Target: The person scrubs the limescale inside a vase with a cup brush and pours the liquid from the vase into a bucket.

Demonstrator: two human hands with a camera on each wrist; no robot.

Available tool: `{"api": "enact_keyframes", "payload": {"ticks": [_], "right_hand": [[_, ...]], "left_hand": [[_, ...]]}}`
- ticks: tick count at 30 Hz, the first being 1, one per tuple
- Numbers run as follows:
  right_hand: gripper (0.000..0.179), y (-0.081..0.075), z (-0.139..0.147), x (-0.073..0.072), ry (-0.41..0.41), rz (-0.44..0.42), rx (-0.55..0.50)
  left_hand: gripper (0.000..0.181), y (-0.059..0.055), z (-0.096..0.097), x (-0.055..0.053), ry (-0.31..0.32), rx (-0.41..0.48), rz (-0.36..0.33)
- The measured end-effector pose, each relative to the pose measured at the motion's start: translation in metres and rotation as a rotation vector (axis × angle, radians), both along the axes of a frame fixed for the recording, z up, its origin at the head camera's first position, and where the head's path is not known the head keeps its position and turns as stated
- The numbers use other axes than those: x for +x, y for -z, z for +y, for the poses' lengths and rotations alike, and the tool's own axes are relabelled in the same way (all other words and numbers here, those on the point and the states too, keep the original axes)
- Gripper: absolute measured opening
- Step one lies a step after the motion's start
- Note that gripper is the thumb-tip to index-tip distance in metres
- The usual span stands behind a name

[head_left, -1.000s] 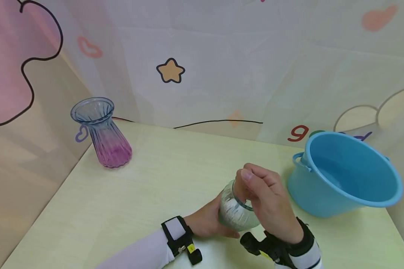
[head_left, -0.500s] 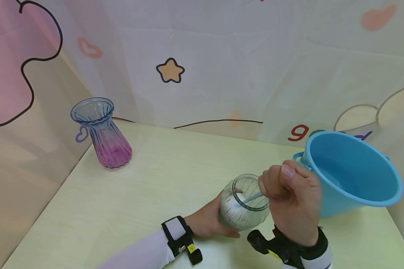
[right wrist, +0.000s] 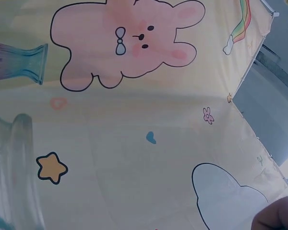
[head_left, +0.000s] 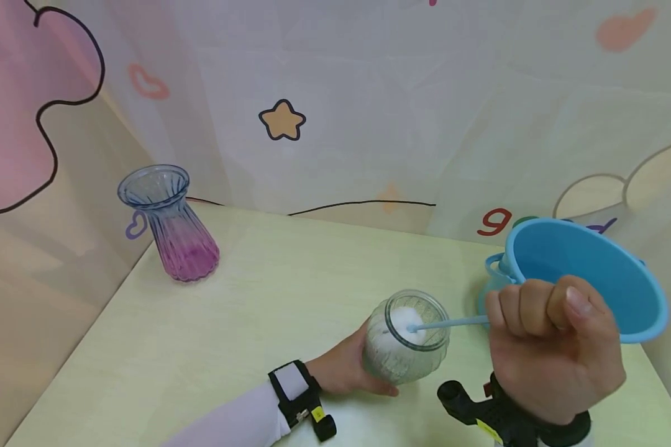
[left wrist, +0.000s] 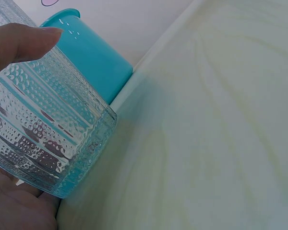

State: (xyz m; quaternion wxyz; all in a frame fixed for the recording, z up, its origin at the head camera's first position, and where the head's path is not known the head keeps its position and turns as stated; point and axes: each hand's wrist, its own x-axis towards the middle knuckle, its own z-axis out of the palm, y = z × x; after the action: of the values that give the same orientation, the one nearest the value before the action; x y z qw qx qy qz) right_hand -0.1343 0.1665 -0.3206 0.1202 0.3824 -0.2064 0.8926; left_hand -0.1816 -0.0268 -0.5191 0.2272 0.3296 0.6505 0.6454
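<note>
My left hand [head_left: 346, 366] grips a clear ribbed glass jar [head_left: 394, 366] by its side, tilted with its mouth toward the right. In the left wrist view the thumb lies across the textured glass [left wrist: 43, 124], with the other fingers beneath. My right hand [head_left: 559, 341] is curled around the end of a bottle brush's thin light blue handle [head_left: 453, 322]. The brush's white head [head_left: 405, 320] sits inside the jar. The right wrist view catches only the jar's rim [right wrist: 24, 163] and a bit of the right hand [right wrist: 278, 215].
A light blue bucket [head_left: 587, 248] stands at the right, partly behind my right hand. At the back left of the pale table [head_left: 279, 267] is a blue-to-pink glass vase [head_left: 181, 230]. A printed cloth [head_left: 358, 124] hangs behind the table.
The right hand has moved right and outward, from over the jar's mouth to in front of the bucket, bringing the brush handle and white head into sight. The left hand keeps its hold.
</note>
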Motion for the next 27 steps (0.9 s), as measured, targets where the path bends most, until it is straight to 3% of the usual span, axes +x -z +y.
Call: {"api": "enact_keyframes", "payload": {"ticks": [9, 27], "right_hand": [[0.032, -0.001, 0.007, -0.001, 0.021, 0.018, -0.088], [0.036, 0.003, -0.007, -0.004, 0.063, 0.008, 0.052]], "left_hand": [[0.121, -0.001, 0.002, 0.000, 0.005, -0.004, 0.025], [0.122, 0.001, 0.000, 0.000, -0.022, -0.025, 0.004]]}}
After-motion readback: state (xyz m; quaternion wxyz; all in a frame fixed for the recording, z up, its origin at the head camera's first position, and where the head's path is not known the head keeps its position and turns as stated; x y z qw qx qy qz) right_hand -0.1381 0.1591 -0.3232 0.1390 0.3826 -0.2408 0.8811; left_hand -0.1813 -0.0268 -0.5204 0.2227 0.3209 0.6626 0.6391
